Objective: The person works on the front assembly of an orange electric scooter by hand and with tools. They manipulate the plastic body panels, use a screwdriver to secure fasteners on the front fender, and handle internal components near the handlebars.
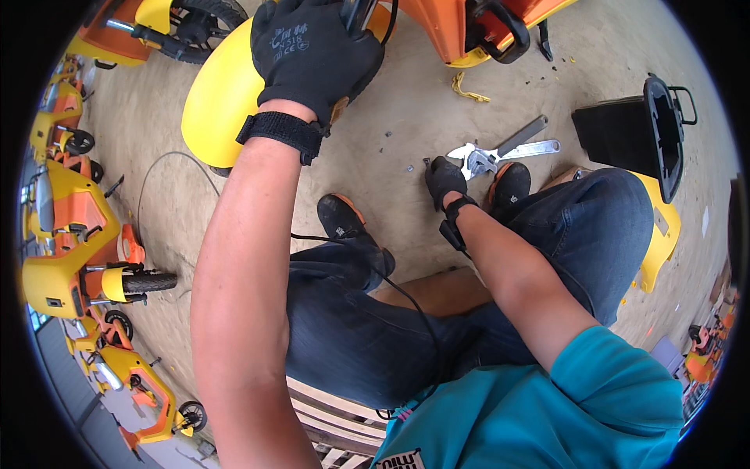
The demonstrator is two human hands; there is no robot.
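So far: work at the yellow fender (219,105) looks partway along, judging by the hand laid over it and the tools lying out; which steps are done and which are left does not show.
Parked scooters (62,270): yellow and orange, in a row far left of the yellow fender.
Thin cable (139,195): curving over the floor (258,184), lower than the yellow fender and reaching left of it.
Yellow fender: smooth and rounded, its right side partly hidden by the left hand.
Left hand (316,59): black-gloved, back turned up, over the yellow fender's right side; a dark bar (358,16) shows beside its knuckles. The fingers are hidden, so whether they grip anything cannot be told.
Right hand (445,181): black-gloved, well right of the yellow fender and lower; the fingers seem bent, but how far open, or whether they touch the tools just beside them, cannot be told.
Yellow scrap (469,88): on the floor, right of the yellow fender.
Wrenches (531,148): two, overlapping, farther right of the yellow fender.
Black bin (613,133): tipped on its side, far right of the yellow fender.
Yellow panel (662,227): beyond all these, rightmost from the yellow fender.
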